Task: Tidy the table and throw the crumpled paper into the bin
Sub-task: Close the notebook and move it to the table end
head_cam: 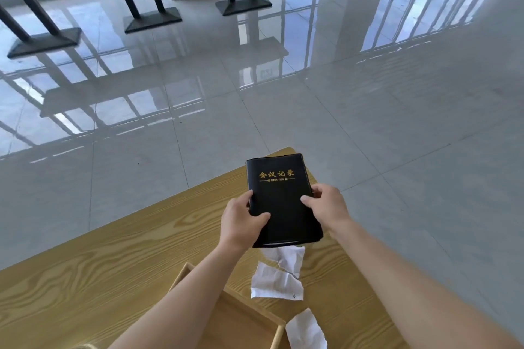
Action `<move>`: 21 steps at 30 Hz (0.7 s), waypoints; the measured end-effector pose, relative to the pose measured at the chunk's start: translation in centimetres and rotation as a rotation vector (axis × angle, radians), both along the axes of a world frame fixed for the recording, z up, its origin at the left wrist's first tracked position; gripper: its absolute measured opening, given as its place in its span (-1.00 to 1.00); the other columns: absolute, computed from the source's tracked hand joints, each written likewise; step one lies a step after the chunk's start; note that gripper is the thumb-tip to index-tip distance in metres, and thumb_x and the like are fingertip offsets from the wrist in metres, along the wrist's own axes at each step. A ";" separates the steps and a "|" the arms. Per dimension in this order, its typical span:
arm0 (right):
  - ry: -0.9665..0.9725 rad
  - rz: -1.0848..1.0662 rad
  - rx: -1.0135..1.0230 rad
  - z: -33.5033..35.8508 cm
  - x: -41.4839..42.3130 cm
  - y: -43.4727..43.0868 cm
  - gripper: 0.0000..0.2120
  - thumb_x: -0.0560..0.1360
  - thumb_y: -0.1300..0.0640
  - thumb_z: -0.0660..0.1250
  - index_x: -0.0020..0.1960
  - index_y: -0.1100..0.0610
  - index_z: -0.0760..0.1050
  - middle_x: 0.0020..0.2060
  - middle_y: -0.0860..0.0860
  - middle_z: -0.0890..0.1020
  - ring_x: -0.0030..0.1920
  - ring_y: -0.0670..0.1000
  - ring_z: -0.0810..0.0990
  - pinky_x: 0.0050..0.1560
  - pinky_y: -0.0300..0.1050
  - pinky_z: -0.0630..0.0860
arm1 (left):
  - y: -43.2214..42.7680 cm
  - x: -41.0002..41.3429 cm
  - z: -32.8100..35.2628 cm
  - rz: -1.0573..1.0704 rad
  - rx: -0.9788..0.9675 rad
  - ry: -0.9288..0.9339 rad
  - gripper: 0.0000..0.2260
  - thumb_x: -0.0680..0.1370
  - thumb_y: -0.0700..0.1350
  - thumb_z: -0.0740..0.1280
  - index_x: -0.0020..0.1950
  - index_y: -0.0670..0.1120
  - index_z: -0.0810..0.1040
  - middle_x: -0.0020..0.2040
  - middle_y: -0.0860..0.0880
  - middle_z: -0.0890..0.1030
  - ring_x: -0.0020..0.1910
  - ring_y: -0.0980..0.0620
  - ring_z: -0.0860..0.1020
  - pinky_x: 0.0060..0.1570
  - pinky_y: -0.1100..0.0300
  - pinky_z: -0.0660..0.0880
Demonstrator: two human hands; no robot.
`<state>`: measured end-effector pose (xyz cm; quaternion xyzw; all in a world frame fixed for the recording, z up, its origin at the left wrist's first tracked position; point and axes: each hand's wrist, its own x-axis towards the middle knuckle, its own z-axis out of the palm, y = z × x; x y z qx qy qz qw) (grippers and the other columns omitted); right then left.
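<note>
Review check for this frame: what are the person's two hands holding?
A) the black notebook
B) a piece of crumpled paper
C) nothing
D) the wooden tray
A: the left hand and the right hand each grip a side edge of the black notebook, while the crumpled paper lies on the table beneath.

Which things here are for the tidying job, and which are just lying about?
For the job: black notebook in left hand and right hand; crumpled papers; wooden table; wooden tray.
Just lying about: black table legs; tiled floor.
</note>
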<state>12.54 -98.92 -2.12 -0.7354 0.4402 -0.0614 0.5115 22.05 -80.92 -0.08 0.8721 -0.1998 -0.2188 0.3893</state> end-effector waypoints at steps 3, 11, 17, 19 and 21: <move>0.018 -0.013 -0.051 1.0 0.8 -3.5 -0.90 0.48 0.22 0.41 -0.01 0.15 0.65 -0.09 0.07 0.71 -0.03 0.12 0.67 0.08 0.07 0.60 | -3.0 0.0 0.3 -0.012 -0.045 0.050 -0.50 0.45 -0.12 0.44 0.39 -0.05 0.48 0.13 0.00 0.62 0.06 -0.01 0.60 0.05 0.03 0.61; 0.116 0.059 -0.093 -0.3 1.0 -7.7 -0.83 0.51 0.32 0.33 -0.02 0.14 0.65 -0.10 0.09 0.70 -0.03 0.16 0.65 0.07 0.11 0.61 | -8.9 -0.8 -1.2 0.098 -0.146 0.322 -0.47 0.51 -0.20 0.42 0.48 -0.10 0.40 0.16 -0.02 0.61 0.05 0.08 0.59 -0.03 0.29 0.53; 0.130 0.102 -0.063 -2.1 0.5 -6.1 -0.79 0.53 0.29 0.30 -0.01 0.05 0.66 -0.14 -0.03 0.68 -0.07 0.03 0.64 -0.03 -0.01 0.59 | -7.2 -1.5 -3.0 -0.230 0.081 -0.152 -0.53 0.54 -0.13 0.36 0.46 -0.07 0.42 0.30 -0.01 0.46 0.33 -0.02 0.38 0.32 0.15 0.36; 0.130 0.100 -0.090 -2.3 -0.1 -5.5 -0.82 0.54 0.26 0.32 0.04 0.08 0.65 -0.11 0.00 0.68 -0.05 0.07 0.64 -0.04 -0.04 0.57 | -6.1 -1.9 -3.8 -0.364 0.158 -0.253 -0.56 0.55 -0.05 0.37 0.43 -0.05 0.46 0.42 -0.07 0.40 0.45 -0.07 0.28 0.42 0.03 0.31; 0.151 0.105 -0.128 -2.5 -0.8 -4.6 -0.82 0.55 0.22 0.32 0.08 0.07 0.64 -0.06 0.02 0.68 -0.02 0.08 0.63 -0.01 -0.02 0.58 | -5.2 -2.4 -4.3 -0.442 0.200 -0.336 -0.58 0.55 -0.01 0.37 0.40 -0.03 0.49 0.47 -0.11 0.34 0.49 -0.10 0.22 0.45 0.00 0.28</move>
